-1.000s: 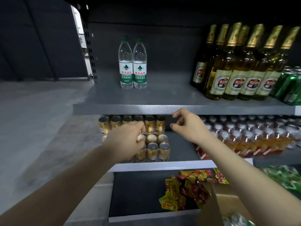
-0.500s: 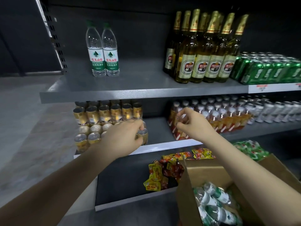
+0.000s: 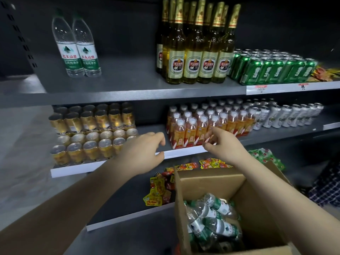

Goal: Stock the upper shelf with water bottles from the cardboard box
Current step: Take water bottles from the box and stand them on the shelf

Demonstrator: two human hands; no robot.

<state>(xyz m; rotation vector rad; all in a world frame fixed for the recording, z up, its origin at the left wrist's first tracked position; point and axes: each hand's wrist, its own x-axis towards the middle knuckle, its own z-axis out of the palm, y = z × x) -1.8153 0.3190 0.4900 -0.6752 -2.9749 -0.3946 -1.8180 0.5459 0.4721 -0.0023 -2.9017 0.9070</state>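
Lying jumbled, clear ribbed water bottles [image 3: 215,216] fill brown cardboard box [image 3: 261,205].

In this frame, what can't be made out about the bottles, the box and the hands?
- Cardboard box, head view: bottom cut by the frame edge, so its water bottles can't be counted.
- Rear beer bottles: hidden behind the front row.
- Right hand: fingers blurred.
- Left hand: palm faces away.

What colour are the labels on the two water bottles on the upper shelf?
Green and white, on the two water bottles, seen in the head view.
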